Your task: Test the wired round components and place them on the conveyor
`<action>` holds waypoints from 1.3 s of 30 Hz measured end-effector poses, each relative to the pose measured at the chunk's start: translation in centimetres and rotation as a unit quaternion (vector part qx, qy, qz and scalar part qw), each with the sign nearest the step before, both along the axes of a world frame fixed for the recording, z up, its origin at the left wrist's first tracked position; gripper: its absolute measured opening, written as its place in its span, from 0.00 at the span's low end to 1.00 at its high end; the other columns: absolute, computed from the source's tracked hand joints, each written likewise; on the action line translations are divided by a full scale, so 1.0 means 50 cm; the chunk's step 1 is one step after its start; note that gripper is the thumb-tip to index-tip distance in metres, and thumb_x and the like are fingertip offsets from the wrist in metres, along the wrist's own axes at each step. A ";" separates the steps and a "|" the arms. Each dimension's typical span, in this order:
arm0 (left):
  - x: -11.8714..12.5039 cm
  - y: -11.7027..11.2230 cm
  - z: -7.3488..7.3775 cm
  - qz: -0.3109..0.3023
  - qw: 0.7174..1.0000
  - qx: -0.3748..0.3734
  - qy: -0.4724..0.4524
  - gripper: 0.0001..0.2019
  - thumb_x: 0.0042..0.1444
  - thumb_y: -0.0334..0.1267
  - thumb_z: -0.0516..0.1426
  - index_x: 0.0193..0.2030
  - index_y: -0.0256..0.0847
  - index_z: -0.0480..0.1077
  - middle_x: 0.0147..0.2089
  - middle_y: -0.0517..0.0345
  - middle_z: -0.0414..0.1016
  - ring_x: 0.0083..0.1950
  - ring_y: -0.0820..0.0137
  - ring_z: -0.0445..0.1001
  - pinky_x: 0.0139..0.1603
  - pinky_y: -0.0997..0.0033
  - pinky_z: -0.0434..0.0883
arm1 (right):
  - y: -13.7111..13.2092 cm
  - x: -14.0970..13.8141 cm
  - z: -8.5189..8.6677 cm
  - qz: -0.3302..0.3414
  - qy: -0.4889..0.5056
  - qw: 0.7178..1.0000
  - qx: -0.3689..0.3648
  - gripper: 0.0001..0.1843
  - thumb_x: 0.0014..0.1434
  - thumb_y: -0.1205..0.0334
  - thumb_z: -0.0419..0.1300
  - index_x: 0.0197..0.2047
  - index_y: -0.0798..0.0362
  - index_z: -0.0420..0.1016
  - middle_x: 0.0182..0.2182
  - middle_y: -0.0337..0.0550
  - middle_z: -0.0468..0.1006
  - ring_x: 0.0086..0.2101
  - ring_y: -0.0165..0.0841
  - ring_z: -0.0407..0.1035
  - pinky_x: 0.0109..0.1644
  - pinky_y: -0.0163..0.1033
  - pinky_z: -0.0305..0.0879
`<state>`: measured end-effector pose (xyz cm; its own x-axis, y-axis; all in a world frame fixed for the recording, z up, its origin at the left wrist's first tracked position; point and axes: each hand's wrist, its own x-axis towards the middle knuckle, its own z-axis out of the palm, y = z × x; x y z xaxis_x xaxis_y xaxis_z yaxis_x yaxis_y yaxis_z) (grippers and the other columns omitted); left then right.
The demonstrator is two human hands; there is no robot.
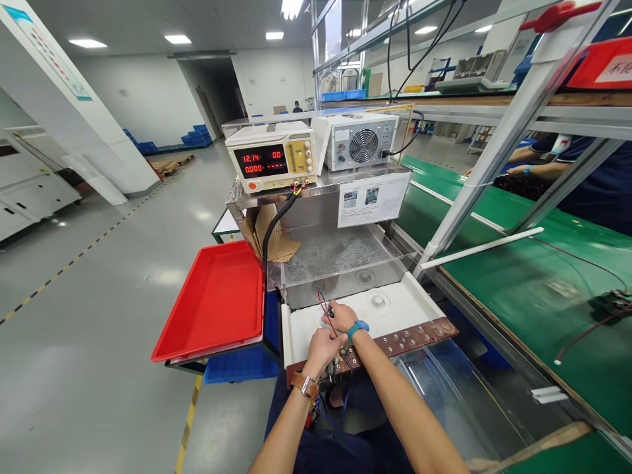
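My left hand (pixel 323 347) is closed, its fingertips pinching the lower end of a thin red wire (pixel 322 304) that loops up above both hands. Just beyond it, my right hand (pixel 342 317) is closed around a small dark part (pixel 330 313), mostly covered by the fingers. Both hands are over the near side of a white fixture tray (pixel 407 297). Along that tray's front edge runs a brown strip (pixel 419 334) with rows of metal studs. Clips and blue and yellow wires (pixel 340 401) hang below the strip, partly hidden by my hands.
A power supply (pixel 271 158) with red digits and a white fan-vented unit (pixel 363 143) stand on a metal shelf. To the left is a red tray (pixel 217 296). A green conveyor (pixel 533 276) runs along the right, with a frame post (pixel 459 197) and a co-worker's arms (pixel 538 170).
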<state>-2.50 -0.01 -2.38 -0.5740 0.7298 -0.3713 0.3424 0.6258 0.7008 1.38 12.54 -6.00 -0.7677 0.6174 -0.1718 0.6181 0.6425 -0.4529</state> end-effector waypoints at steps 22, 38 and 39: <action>0.002 -0.001 0.011 -0.011 1.000 -0.026 -0.002 0.17 0.48 0.50 0.60 0.21 0.38 0.66 0.22 0.60 0.68 0.26 0.72 0.63 0.28 0.72 0.52 | -0.002 -0.004 0.011 -0.009 -0.015 1.000 -0.019 0.21 0.57 0.48 0.60 0.50 0.52 0.68 0.40 0.47 0.78 0.42 0.39 0.72 0.38 0.37 0.55; 0.006 -0.007 0.020 0.006 1.000 -0.021 0.012 0.14 0.49 0.47 0.60 0.23 0.38 0.68 0.27 0.57 0.73 0.30 0.69 0.67 0.29 0.71 0.53 | -0.007 -0.005 0.020 -0.005 -0.016 1.000 -0.023 0.22 0.55 0.51 0.62 0.50 0.53 0.69 0.40 0.47 0.78 0.42 0.39 0.72 0.38 0.36 0.54; 0.007 -0.008 0.021 0.010 1.000 -0.020 0.013 0.14 0.50 0.47 0.60 0.23 0.38 0.69 0.27 0.56 0.74 0.30 0.69 0.67 0.30 0.71 0.52 | -0.008 -0.006 0.021 -0.005 -0.017 1.000 -0.022 0.21 0.55 0.52 0.62 0.50 0.53 0.69 0.40 0.48 0.78 0.42 0.39 0.72 0.38 0.36 0.54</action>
<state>-2.16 -0.41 -1.35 -0.5977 0.7032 -0.3850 0.3472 0.6599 0.6663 1.07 12.15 -4.96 -0.7543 0.6169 -0.2246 0.6403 0.6157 -0.4592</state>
